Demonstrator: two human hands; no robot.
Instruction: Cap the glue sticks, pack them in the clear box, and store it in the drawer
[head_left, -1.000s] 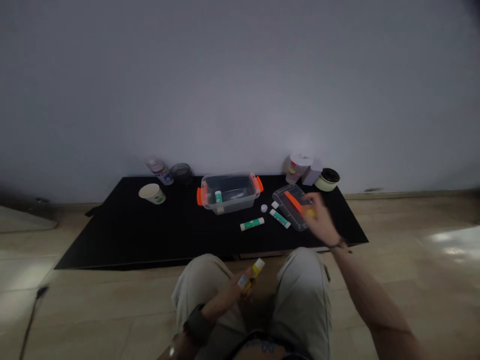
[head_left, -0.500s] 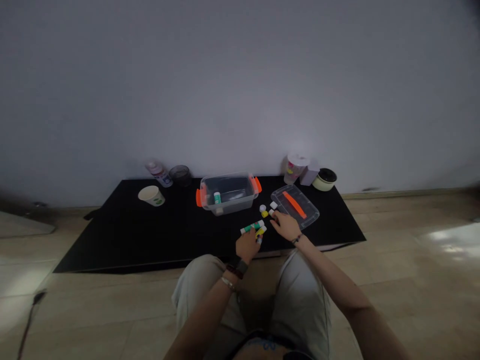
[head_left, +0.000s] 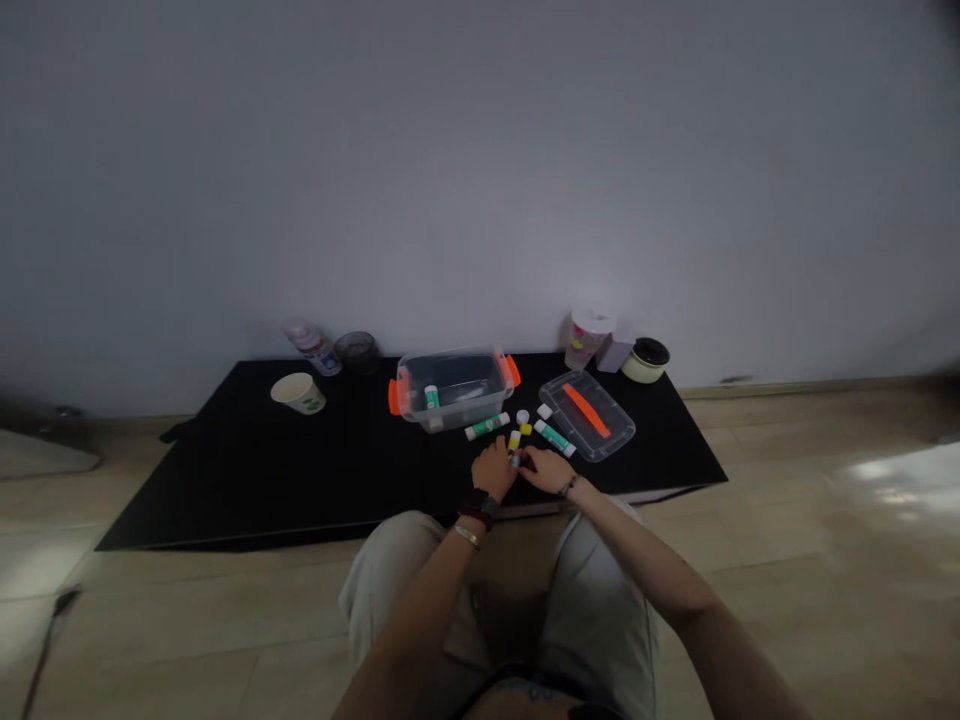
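Observation:
My left hand [head_left: 493,468] is closed around a yellow glue stick [head_left: 514,441], which points away from me with its white end up. Against its lower, pale end press the fingertips of my right hand [head_left: 547,469], bent in a pinch; the exact grip is partly hidden. A green glue stick [head_left: 487,427] lies just beyond my left hand. Another green glue stick [head_left: 555,438] rests beyond my right hand, beside the lid. Between them are a round white cap [head_left: 523,416], a yellow cap [head_left: 526,429] and a second white cap [head_left: 544,411].
A clear box [head_left: 469,412] with orange clips holds one green glue stick [head_left: 431,397]. Its lid [head_left: 615,420], with an orange handle, lies to the right. Along the back stand a spray bottle [head_left: 319,350], dark bowl [head_left: 358,353], plastic cup [head_left: 585,340] and pot [head_left: 645,362]. A paper cup [head_left: 300,394] is at left.
My left hand has let go of one green glue stick, now lying near the box. Another green one now lies by the lid. My right hand has moved left to the yellow glue stick.

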